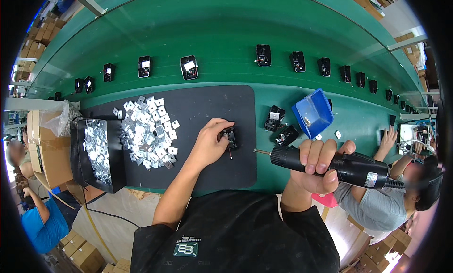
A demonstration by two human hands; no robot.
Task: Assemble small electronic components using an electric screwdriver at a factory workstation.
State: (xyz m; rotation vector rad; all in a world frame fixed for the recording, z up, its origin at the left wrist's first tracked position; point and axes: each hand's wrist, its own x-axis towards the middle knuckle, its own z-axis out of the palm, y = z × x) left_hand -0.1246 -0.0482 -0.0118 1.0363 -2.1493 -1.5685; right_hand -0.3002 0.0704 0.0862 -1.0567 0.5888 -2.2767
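Note:
My left hand (210,143) rests on the black mat (207,100), its fingers closed on a small black device housing (230,138) with a thin wire at its lower edge. The fingers cover part of the housing. To the right, my right hand (316,167) grips a black electric screwdriver (361,171), its bit pointing left. The tip is raised and apart from the housing. Just beyond the screwdriver lie two more black housings, one with a white square (274,118) and one tilted (286,135). A blue bin (323,107) with small screws in it stands beside them.
Square metal plates (148,131) are heaped on the mat's left; more fill a black box (118,164). Along the green conveyor (226,70) sit several black housings. A cardboard box (52,141) stands far left. Co-workers sit at right (377,202) and left (45,226).

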